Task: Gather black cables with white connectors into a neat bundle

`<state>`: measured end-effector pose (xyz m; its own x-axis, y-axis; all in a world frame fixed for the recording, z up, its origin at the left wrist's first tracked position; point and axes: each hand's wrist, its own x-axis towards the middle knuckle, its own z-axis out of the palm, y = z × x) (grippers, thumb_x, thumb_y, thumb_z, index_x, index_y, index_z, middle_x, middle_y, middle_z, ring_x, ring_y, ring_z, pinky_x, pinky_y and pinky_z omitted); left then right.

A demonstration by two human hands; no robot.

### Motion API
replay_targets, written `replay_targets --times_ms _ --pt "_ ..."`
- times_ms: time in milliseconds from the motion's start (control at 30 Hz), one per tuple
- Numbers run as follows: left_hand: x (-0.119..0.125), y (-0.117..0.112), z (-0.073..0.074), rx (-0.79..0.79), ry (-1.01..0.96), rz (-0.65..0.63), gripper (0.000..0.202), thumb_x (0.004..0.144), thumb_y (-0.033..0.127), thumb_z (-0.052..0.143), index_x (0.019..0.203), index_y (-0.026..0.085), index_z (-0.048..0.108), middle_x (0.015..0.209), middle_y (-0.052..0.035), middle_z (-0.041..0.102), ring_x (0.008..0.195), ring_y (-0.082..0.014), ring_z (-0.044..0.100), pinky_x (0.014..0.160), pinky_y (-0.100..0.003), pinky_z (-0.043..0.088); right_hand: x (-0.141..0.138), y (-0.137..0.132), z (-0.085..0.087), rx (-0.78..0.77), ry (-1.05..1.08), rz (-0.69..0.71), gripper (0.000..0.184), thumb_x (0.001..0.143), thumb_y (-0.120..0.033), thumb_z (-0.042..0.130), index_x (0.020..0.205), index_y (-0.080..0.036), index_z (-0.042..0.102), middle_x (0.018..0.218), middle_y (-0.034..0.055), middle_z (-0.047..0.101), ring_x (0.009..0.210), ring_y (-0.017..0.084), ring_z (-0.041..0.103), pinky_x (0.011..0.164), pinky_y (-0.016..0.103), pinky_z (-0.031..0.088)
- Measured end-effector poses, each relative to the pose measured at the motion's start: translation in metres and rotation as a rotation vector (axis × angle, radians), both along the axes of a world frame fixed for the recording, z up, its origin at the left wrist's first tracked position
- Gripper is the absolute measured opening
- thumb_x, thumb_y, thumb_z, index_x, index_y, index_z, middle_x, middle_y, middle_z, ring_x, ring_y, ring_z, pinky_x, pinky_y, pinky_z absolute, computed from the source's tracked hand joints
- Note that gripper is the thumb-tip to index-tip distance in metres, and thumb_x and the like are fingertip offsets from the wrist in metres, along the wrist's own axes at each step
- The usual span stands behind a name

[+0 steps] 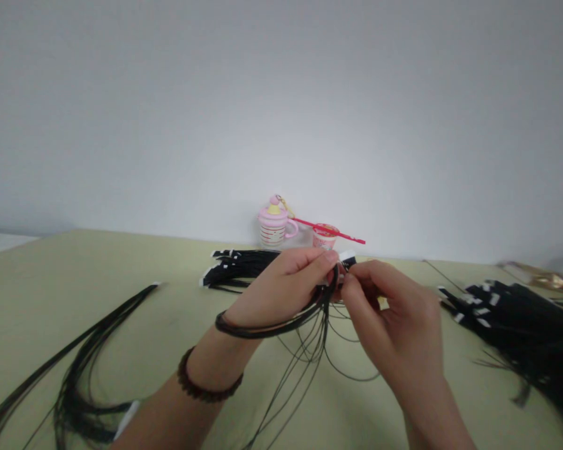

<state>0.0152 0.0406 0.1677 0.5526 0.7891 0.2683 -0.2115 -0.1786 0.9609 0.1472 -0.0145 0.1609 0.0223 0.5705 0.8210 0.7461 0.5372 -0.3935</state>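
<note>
My left hand (291, 275) is closed around a bundle of thin black wires (327, 312) near its end. Part of the bundle loops back over my left wrist, and loose strands hang down toward the table. My right hand (394, 312) meets it at the bundle's end, thumb and index finger pinched together. What lies between those fingertips is too small and hidden to make out. Just behind the fingers a white and black end piece (348, 259) shows; I cannot tell whether it belongs to the held bundle.
Black wire bundles with white ends (239, 265) lie behind my left hand. A larger pile of black wires (520, 331) is at the right, and loose wires (89, 356) lie at the left. A pink lidded mug (273, 226) and a small cup (324, 236) stand by the wall.
</note>
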Motion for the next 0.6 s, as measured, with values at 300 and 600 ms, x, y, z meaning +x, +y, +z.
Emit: replay_targets --times_ms 300,600 --pt "0.0000 -0.0044 0.0024 -0.019 0.030 0.011 0.034 0.087 0.043 0.046 0.065 0.016 0.045 0.064 0.0023 0.041 0.061 -0.0094 0.034 0.057 -0.024 0.030 -0.0001 0.0023 -0.0030 0.004 0.002 0.059 0.012 0.083 -0.014 0.051 0.075 -0.015 0.061 0.063 -0.0011 0.055 0.055 0.008 0.047 0.051 0.021 0.036" --pt "0.0023 -0.0040 0.0012 -0.071 -0.002 -0.001 0.031 0.086 0.041 0.048 0.066 0.016 0.046 0.065 0.0024 0.040 0.062 -0.0100 0.036 0.058 -0.024 0.031 -0.0034 0.0037 -0.0048 -0.007 0.015 -0.018 0.015 0.083 -0.016 0.049 0.071 -0.015 0.058 0.059 -0.0022 0.052 0.051 0.008 0.045 0.050 0.022 0.033"
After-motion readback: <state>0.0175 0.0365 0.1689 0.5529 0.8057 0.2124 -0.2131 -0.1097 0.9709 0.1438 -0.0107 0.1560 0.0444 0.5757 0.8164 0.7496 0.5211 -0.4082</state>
